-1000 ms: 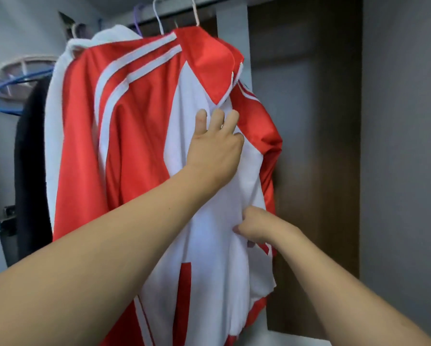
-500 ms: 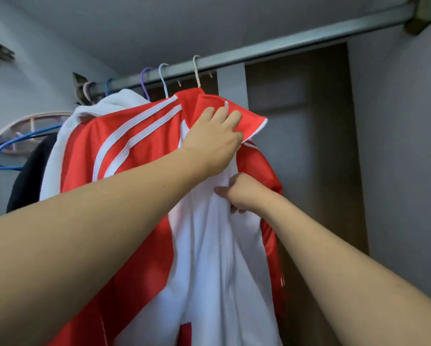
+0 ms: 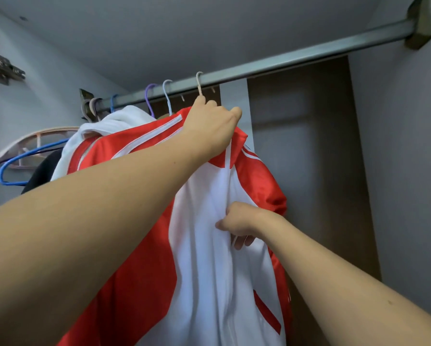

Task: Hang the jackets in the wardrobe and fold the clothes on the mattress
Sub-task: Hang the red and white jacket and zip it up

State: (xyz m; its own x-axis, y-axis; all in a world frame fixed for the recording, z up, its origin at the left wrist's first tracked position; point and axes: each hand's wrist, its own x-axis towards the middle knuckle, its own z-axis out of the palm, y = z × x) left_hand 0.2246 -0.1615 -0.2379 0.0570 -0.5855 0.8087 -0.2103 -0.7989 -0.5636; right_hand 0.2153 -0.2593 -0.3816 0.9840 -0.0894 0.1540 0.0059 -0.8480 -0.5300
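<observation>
The red and white jacket [image 3: 209, 245] is hanging inside the wardrobe on a beige hanger [image 3: 199, 83], whose hook is sitting over the metal rail [image 3: 296, 61] that is running across the top of the cupboard. The person's left hand [image 3: 212, 128] is reaching up to the jacket's collar, its grip curling around the neck of the hanger just below the hook, with the red collar fabric bunching beneath the palm. The right hand [image 3: 239, 224] is lying lower, at the front of the jacket, its grip pinching the white front edge between thumb and curled fingers, so that the cloth is pulling into a taut fold between the two hands. Left of the jacket, a white garment [image 3: 109, 123] is hanging against it, and beyond that a dark garment [image 3: 42, 171] is showing. Pale blue [image 3: 167, 93] and purple hanger hooks [image 3: 149, 96] are resting on the rail just beside the beige one. Further left, a blue hanger [image 3: 17, 166] and a pinkish hanger [image 3: 34, 138] are lying at an angle near the wardrobe's grey side wall [image 3: 34, 101].
</observation>
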